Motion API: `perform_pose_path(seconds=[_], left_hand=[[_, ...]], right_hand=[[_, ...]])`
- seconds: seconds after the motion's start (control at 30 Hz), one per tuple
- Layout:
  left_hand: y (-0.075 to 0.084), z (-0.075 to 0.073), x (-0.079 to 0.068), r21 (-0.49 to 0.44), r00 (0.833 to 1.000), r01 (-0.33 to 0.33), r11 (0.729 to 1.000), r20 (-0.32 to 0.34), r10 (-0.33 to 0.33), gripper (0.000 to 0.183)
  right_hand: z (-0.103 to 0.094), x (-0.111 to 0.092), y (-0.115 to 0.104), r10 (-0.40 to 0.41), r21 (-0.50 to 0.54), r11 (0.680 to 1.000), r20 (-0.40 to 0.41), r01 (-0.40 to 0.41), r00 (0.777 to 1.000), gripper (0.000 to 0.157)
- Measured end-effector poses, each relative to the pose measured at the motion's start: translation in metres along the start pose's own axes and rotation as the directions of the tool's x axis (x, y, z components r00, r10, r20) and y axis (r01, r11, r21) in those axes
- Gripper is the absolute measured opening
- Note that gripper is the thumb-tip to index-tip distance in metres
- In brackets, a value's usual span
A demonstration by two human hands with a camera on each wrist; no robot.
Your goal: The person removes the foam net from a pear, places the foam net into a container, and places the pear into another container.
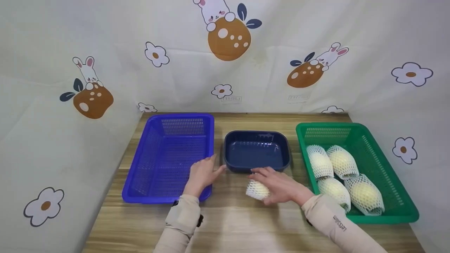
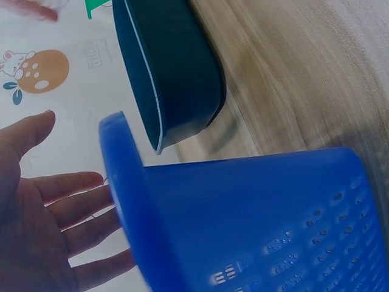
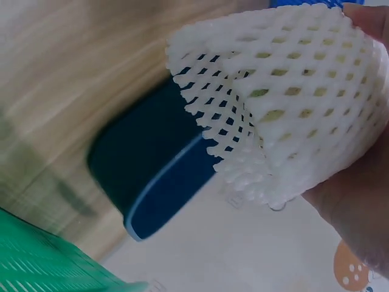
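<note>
My right hand (image 1: 281, 184) grips a pale yellow-green fruit in a white foam net (image 1: 257, 189), held in front of the dark blue basin (image 1: 256, 168). In the right wrist view the foam net (image 3: 292, 103) fills the upper right, its open end toward the basin (image 3: 146, 152). My left hand (image 1: 203, 175) is at the right rim of the blue basket (image 1: 212, 140), holding nothing. The left wrist view shows that hand (image 2: 55, 225) with fingers spread and straight, fingertips right at the basket rim (image 2: 124, 182).
On the right, a green basket (image 1: 390, 219) holds several net-wrapped fruits (image 1: 365, 193). The basin stands between the two baskets on the wooden table (image 1: 239, 225). A printed cloth (image 1: 182, 80) with rabbits and flowers hangs behind and at both sides.
</note>
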State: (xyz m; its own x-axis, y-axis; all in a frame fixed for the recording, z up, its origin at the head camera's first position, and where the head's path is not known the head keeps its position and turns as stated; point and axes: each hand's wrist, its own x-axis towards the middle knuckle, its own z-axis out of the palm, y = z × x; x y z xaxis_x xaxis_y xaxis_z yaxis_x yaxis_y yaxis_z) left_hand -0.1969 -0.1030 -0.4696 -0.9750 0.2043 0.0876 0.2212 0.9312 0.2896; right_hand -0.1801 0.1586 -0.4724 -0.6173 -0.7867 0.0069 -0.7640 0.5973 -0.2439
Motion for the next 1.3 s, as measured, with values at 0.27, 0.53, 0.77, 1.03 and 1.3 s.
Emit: perform_pose_path(seconds=[0.27,0.53,0.77,1.03,1.3], left_hand=[[0.001,-0.002,-0.001,0.003,1.0,-0.004,1.0,0.0,0.004,0.059],[0.0,0.0,0.0,0.001,1.0,-0.001,1.0,-0.004,0.001,0.059],[0.001,0.0,0.0,-0.002,1.0,0.015,1.0,0.026,-0.014,0.06],[0.0,0.0,0.0,-0.002,1.0,0.014,1.0,0.018,-0.014,0.059],[0.0,0.0,0.0,-0.005,1.0,0.006,1.0,0.007,-0.006,0.058]], right_hand=[[0.022,0.003,0.005,-0.032,-0.022,0.999,0.02,0.033,0.999,0.077],[0.036,0.007,0.012,0.005,-0.025,1.0,0.067,-0.003,0.998,0.078],[0.046,0.011,0.019,0.014,-0.057,0.998,0.055,-0.011,0.998,0.079],[0.055,0.013,0.025,-0.001,-0.053,0.999,0.05,0.003,0.999,0.08],[0.055,0.016,0.025,0.025,-0.045,0.999,0.059,-0.023,0.998,0.078]])
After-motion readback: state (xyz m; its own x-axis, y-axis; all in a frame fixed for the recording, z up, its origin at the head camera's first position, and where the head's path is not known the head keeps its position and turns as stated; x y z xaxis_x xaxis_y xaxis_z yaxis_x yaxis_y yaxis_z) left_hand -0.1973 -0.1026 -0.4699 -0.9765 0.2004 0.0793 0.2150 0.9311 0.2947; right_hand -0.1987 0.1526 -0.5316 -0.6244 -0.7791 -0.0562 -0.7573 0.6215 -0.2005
